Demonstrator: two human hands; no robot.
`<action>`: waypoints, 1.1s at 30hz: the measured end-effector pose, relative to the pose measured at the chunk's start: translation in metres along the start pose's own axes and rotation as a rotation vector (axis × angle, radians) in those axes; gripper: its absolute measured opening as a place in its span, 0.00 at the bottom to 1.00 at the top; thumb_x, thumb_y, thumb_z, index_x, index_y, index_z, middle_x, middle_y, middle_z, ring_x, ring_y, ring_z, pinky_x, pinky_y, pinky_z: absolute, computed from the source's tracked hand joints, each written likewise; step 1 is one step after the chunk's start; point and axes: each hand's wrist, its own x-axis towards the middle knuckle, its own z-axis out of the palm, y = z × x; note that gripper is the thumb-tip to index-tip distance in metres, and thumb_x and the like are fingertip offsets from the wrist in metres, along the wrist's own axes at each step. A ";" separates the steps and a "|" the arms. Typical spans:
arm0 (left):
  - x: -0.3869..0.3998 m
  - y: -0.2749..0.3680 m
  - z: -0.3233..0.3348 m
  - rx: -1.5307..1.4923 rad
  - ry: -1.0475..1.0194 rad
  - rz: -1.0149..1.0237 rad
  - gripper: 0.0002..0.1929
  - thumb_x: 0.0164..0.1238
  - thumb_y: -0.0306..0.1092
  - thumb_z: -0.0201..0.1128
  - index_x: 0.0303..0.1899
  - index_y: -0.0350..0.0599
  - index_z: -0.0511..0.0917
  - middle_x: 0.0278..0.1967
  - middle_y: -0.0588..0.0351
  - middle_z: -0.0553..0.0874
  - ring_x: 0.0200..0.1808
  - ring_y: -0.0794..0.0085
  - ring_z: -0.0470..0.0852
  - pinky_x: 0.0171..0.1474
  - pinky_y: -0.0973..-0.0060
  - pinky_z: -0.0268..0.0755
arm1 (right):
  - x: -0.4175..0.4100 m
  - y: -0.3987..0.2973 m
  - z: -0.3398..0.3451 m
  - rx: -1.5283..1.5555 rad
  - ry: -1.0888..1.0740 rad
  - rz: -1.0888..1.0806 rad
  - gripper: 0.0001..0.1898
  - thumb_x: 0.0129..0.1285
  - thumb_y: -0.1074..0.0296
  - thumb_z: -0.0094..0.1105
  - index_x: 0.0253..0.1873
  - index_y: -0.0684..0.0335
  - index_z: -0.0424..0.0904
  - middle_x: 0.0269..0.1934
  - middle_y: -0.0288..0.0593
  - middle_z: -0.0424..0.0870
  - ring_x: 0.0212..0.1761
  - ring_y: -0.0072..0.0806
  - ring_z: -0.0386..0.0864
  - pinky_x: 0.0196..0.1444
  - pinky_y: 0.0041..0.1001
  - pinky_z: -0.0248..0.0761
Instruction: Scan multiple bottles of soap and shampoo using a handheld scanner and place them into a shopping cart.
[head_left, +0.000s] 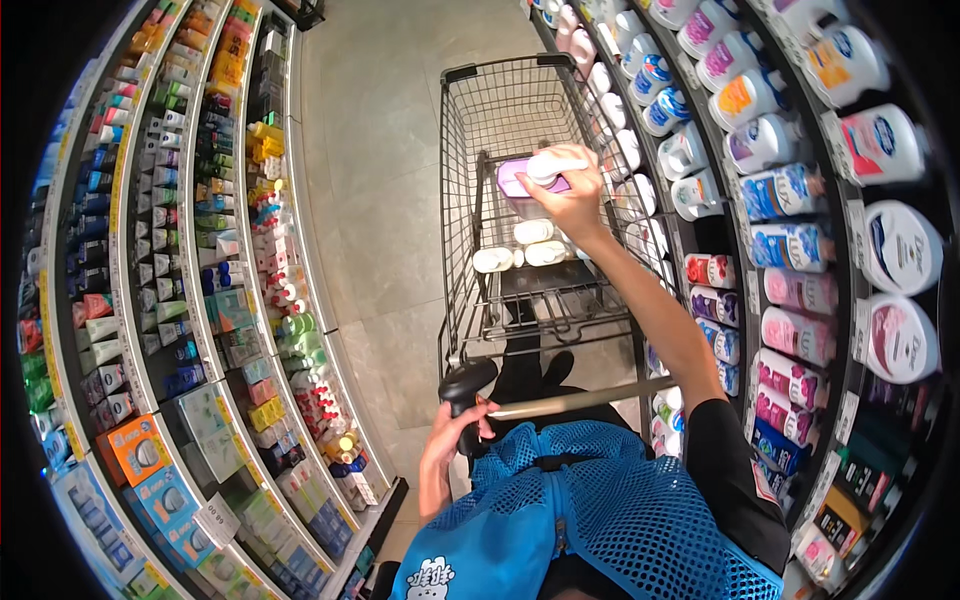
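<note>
My right hand (571, 191) is shut on the white cap of a purple plastic bottle (517, 180), held over the wire basket of a shopping cart (463, 150). Several white bottles (493, 260) lie in the cart just below that bottle. My left hand (459, 431) grips the handle of a black handheld scanner (466, 386), beside the left end of the cart's push bar (585, 399). I cannot tell whether the left hand also touches the bar.
At the left, shelves (120, 300) carry tubes, boxes and small bottles. Close along the cart's right side, more shelves (836, 247) hold body-wash bottles and pouches. Grey floor tiles (367, 187) show between the cart and the left shelves. Dark shoes (559, 367) show under the cart.
</note>
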 end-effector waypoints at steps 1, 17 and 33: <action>0.000 0.003 0.002 -0.011 0.012 -0.010 0.12 0.58 0.32 0.64 0.39 0.34 0.74 0.37 0.45 0.84 0.23 0.71 0.81 0.30 0.74 0.77 | -0.006 0.011 0.014 0.002 -0.010 0.004 0.15 0.40 0.65 0.74 0.33 0.61 0.80 0.32 0.38 0.82 0.40 0.34 0.77 0.48 0.35 0.63; 0.003 0.015 -0.015 -0.042 -0.221 -0.180 0.18 0.63 0.22 0.59 0.54 0.35 0.70 0.45 0.48 0.81 0.39 0.68 0.83 0.43 0.72 0.78 | -0.118 0.145 0.124 -0.094 -0.218 0.131 0.17 0.43 0.62 0.73 0.38 0.62 0.80 0.34 0.40 0.82 0.41 0.37 0.77 0.48 0.34 0.62; 0.001 0.020 -0.014 -0.043 -0.199 -0.243 0.21 0.61 0.21 0.61 0.57 0.39 0.70 0.46 0.51 0.82 0.43 0.72 0.82 0.46 0.76 0.74 | -0.158 0.153 0.187 0.037 -0.325 0.181 0.19 0.39 0.59 0.75 0.36 0.62 0.80 0.35 0.40 0.82 0.42 0.34 0.77 0.50 0.35 0.63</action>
